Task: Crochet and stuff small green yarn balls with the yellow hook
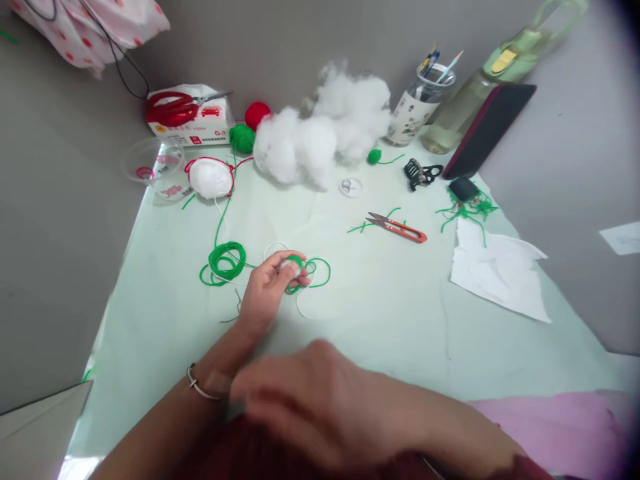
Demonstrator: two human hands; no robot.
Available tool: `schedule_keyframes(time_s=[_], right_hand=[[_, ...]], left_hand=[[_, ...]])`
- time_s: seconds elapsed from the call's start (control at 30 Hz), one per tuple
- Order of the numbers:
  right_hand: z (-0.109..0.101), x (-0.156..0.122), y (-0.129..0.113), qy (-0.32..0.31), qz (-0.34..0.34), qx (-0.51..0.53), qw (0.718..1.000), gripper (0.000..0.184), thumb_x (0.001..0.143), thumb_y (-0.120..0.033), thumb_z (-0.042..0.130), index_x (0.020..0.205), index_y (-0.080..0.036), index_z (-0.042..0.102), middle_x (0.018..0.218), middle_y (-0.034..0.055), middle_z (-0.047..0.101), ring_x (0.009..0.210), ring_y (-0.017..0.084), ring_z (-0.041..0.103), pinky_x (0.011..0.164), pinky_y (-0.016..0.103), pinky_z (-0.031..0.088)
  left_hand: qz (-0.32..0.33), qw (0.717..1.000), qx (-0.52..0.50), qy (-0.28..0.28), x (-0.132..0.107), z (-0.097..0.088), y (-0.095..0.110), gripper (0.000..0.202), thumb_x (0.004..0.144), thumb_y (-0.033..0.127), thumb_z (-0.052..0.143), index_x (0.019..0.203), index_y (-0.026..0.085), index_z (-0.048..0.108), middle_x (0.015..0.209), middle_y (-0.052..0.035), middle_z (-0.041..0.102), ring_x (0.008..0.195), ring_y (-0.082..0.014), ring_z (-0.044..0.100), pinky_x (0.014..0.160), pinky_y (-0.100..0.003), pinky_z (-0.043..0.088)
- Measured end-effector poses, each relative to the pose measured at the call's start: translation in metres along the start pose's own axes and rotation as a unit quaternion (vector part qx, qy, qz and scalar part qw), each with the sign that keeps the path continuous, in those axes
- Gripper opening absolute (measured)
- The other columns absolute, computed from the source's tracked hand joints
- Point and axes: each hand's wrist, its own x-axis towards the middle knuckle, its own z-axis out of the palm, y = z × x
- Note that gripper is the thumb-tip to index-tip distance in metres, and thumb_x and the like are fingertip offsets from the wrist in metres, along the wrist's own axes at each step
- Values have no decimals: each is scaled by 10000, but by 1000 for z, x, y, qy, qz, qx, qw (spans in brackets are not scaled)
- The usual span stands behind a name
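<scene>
My left hand (265, 290) is closed on a small green and white yarn piece (294, 264), with the thumb on its near side. Loops of green yarn (323, 270) and a thin white strand (300, 308) trail out around the fingers. To its left lies a coil of green yarn (227, 260), whose strand runs up the table. My right hand (310, 400) is close to my body, in front of the left forearm. Motion smears its fingers, and whether anything is in them does not show.
White stuffing (320, 133) is heaped at the back, beside red (257, 115) and green yarn balls (242, 139). Red-handled scissors (175, 109) lie on a box. Orange thread snips (400, 227), a black hair clip (423, 175), paper (495, 270), a phone (490, 130) and a bottle (465, 100) are at right.
</scene>
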Motion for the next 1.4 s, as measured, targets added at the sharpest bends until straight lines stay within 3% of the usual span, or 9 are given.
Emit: schedule_keyframes(time_s=[0.07,0.27,0.5,0.83,0.9,1.0,1.17,1.3,1.4], right_hand=[[-1,4,2,-3,36,63,997,163,1021,-241,516,1035,-195,671,686,-47,544,558,88,449,557,231,388],[-24,17,23,158,142,274,938,177,974,-317,568,975,-168,663,506,-106,435,455,69,314,478,228,244],[-36,21,32,124,194,382,895,191,896,-325,659,916,-139,697,466,-102,460,387,48,254,416,230,155],[-37,28,41,143,222,430,863,184,877,-328,684,872,-146,662,485,-111,424,398,31,202,406,207,134],[-35,28,39,153,219,418,868,199,882,-345,680,881,-148,654,490,-112,421,404,35,200,412,212,143],[-28,26,35,175,199,343,901,221,900,-380,660,890,-160,637,488,-105,439,418,54,245,433,227,180],[-10,20,33,210,135,86,965,175,985,-338,523,888,-196,560,583,-77,451,537,99,384,556,254,305],[1,16,36,194,104,-93,971,93,980,-245,462,914,-222,523,610,-81,381,519,111,310,576,281,266],[3,17,37,190,111,-116,968,59,953,-223,481,908,-228,519,611,-80,365,511,112,283,569,286,236]], left_hand=[[2,1000,-14,-6,-2,-1,1,218,911,370,712,1031,189,719,904,-47,749,800,-184,727,820,-326,572],[48,998,-34,-34,-9,-2,3,252,913,337,744,1141,231,731,1059,-49,783,948,-192,720,905,-308,538],[63,998,-22,-21,-7,-4,0,289,961,400,702,1194,228,719,1167,-75,768,1062,-218,713,986,-338,518],[99,994,39,8,-12,0,8,274,962,392,688,1176,222,707,1080,-55,787,883,-170,720,894,-301,561],[96,994,47,20,-13,0,9,240,960,376,688,1147,227,711,1073,-46,788,896,-172,722,892,-292,554],[92,994,50,26,-13,-1,8,189,953,361,687,1078,227,735,909,-17,763,861,-178,701,861,-282,542],[55,998,25,6,-11,-3,3,210,937,394,670,1023,219,751,674,8,642,674,-186,618,723,-304,532],[59,998,36,-11,-11,-6,3,209,954,388,649,1023,223,758,685,20,627,652,-167,570,708,-283,493],[74,995,66,-17,-12,-7,3,212,971,369,625,1051,224,758,731,14,649,667,-169,564,694,-278,472]])
